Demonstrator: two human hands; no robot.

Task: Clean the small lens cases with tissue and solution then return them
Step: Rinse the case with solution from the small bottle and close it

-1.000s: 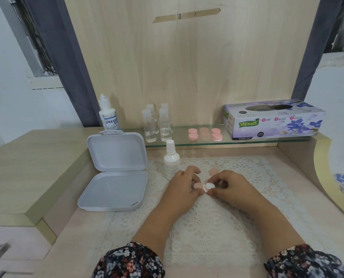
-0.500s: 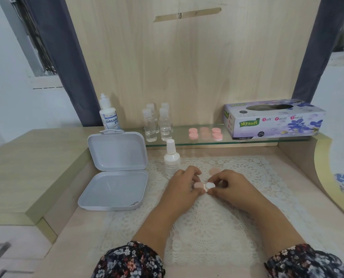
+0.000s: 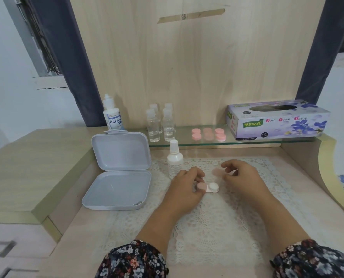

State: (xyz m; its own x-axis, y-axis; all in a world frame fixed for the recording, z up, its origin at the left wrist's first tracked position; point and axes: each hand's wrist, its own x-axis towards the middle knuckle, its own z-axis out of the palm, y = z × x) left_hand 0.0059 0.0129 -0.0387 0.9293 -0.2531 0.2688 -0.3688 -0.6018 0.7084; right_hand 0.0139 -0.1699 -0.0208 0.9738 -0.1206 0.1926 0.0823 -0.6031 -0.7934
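Lens case (image 3: 207, 188) sits mid-mat, left hand (image 3: 184, 189) pinching its pink-capped end; right hand (image 3: 240, 176), at two o'clock, holds something blurred in curled fingers. Risk: loose pink cap (image 3: 217, 172) gets knocked off the mat.

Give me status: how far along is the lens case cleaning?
Early. Done: the grey box lies open and one lens case is out on the lace mat. In hand: left hand grips its pink-capped end; the other well is uncapped; right hand is lifted beside it, contents unclear. Left: no tissue pulled from the tissue box, solution bottle capped, pink cases wait on the shelf.
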